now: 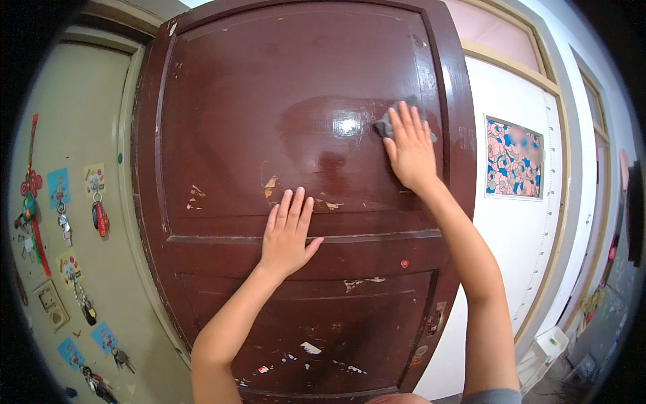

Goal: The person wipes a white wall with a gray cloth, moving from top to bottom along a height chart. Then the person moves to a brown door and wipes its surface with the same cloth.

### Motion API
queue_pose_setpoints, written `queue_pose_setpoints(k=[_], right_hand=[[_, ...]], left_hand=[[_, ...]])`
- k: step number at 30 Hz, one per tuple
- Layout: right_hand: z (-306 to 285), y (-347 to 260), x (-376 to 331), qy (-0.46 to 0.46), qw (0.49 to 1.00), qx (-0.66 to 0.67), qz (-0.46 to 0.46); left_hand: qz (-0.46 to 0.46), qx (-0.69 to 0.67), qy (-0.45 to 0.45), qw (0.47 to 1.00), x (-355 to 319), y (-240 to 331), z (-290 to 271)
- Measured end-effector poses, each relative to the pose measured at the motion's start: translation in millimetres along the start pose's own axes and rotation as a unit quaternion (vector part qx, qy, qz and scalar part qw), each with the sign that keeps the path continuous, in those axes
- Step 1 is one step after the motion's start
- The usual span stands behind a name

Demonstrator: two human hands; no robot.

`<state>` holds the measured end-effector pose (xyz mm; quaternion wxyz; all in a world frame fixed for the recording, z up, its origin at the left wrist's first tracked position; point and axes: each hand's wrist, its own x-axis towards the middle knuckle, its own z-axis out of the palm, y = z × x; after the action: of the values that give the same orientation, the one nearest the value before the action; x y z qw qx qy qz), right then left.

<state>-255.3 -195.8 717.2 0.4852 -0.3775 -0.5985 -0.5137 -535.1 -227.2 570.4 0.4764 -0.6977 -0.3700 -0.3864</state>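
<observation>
A dark brown panelled wooden door (229,101) fills the middle of the view, its upper panel glossy with a bright reflection. My right hand (412,151) presses a crumpled grey cloth (385,126) against the right side of that upper panel. Most of the cloth lies under the palm and fingers; its edges show to the left of and above them. Lower and further left, my left hand (289,232) rests flat on the door, fingers stretched out, thumb to the right, holding nothing. A damp-looking darker patch spreads over the panel left of the cloth.
Chipped paint and paper scraps (311,348) mark the lower panel. A metal latch (437,318) sits on the door's right edge. Keys (122,360) and key rings hang on the pale wall at left. To the right stands a white door (515,236) with a patterned window (513,158).
</observation>
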Motion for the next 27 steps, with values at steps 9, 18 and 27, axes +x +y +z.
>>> queue_pose_setpoints(k=[9, 18, 27], right_hand=[[9.6, -20.5, 11.8, 0.036, 0.999, -0.024, 0.016], [28.0, -113.1, 45.5, 0.053, 0.995, 0.008, -0.079], [27.4, -186.5, 24.6, -0.016, 0.977, 0.053, -0.204]], left_hand=[[-0.064, 0.022, 0.033, 0.997, -33.5, -67.2, -13.5], [-0.08, -0.017, 0.04, 0.996, -36.1, -69.4, -9.9], [-0.081, -0.036, 0.064, 0.994, -38.5, -72.8, -8.3]])
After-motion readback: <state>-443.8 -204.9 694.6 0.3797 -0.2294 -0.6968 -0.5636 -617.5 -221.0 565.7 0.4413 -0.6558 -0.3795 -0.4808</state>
